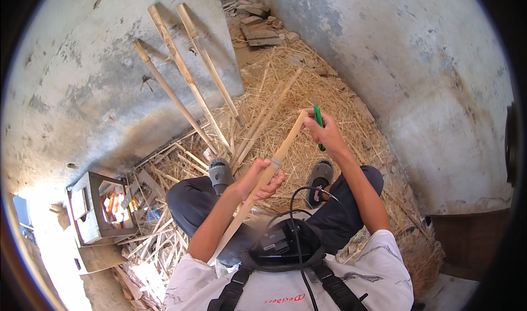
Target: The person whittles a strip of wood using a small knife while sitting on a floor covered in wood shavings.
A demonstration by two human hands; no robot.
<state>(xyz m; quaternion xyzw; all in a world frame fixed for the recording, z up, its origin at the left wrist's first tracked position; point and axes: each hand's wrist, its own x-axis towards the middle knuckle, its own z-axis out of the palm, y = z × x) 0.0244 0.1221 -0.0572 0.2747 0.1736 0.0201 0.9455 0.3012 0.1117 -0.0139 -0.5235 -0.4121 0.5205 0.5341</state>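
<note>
Left hand point(258, 180) closed loosely around the bamboo strip point(286, 143) near its middle, thumb on one side and fingertips showing on the other. Right hand point(326, 132) gripped a slim green cutter point(319, 121), its blade end pointing away from the body, while the fingertips met the strip's far end. The strip slanted across the lap, its near end down beside the left forearm.

Pale, flat and thin, the strip looked light and fairly stiff, likely to flex a little along its length and to split along the grain rather than snap. Its face seemed smooth enough to slide in a loose palm, and its edges possibly sharp. Near the joint, the darker band just beyond the left hand, seemed the steadiest place to hold, with fingers clear of the blade.

Dark trousers point(189, 201) and grey sandals point(221, 175) framed it. Straw-like litter point(299, 99) covered the ground beyond; three poles point(178, 61) leaned on the stained wall point(93, 86), and broken bricks point(261, 35) lay in the far corner.
</note>
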